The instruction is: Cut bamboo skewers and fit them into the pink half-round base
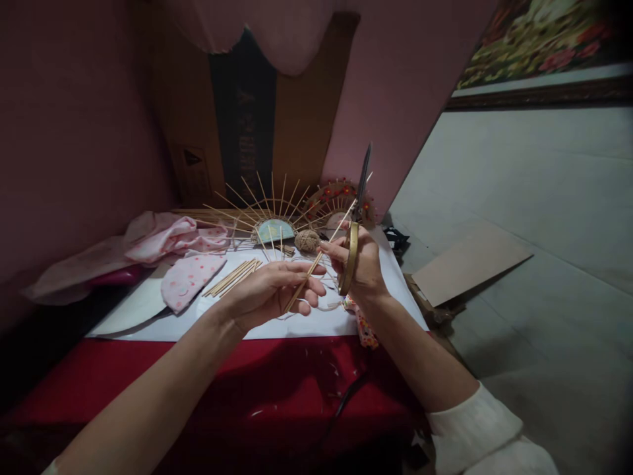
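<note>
My left hand [277, 287] pinches thin wooden sticks [310, 270] between thumb and fingers; one slants up to the right. My right hand [363, 260] is closed around a pair of scissors [363, 181] with gold-coloured handles, the dark blades pointing up. Its fingertips also touch the slanting stick, whose upper part passes beside the blades. Just beyond my hands stands a half-round light-blue piece [275, 230] with sticks fanning out of it. Beside it sits a ball of brown twine [307, 241]. Short cut sticks [232, 277] lie left of my left hand.
Pink dotted cloth [192, 280] lies on the white sheet [198, 323] at the left. Red-beaded fan-shaped work [341, 198] leans at the back, before a large cardboard box [306, 132]. Red fabric [198, 376] covers the near edge. A flat board [469, 264] lies at the right.
</note>
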A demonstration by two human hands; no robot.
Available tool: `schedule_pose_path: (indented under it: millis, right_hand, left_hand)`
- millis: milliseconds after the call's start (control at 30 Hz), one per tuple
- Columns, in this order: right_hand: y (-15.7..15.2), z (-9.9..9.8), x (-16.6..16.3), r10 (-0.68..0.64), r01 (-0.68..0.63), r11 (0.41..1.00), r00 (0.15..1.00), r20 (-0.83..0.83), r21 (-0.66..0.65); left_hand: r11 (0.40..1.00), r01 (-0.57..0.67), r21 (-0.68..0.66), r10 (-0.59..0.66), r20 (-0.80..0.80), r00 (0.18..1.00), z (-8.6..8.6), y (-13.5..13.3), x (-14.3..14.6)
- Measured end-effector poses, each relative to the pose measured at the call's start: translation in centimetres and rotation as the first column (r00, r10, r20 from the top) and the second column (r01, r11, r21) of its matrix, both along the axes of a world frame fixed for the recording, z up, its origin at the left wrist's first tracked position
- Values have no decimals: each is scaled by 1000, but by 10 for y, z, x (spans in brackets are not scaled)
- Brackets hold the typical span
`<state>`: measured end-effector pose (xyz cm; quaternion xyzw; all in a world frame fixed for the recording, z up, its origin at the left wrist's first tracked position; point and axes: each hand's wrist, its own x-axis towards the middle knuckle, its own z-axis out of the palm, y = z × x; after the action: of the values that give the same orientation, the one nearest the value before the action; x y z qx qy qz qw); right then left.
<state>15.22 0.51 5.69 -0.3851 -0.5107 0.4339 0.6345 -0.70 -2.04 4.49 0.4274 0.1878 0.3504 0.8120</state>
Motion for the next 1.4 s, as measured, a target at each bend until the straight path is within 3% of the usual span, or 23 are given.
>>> schedule_pose_path:
  millis: [300,700,1000,1400]
  right_hand:
    - [6,-10,-4,19,-19,1000,1000,21,14]
    - [8,-13,-6,69,-64,997,992,-103,53]
    - [10,-16,-6,83,-84,996,987,-136,-3]
    - [11,-20,-7,59,-59,998,993,-103,-1]
  left_hand:
    - [992,-111,-60,107,-74,992,-2,0,1]
    - [980,-195,-31,187,-161,969,1,0,2]
    - [992,-130,-3,129,-81,988,-4,0,5]
    - [985,-168,-37,164,-89,982,-5,2,7]
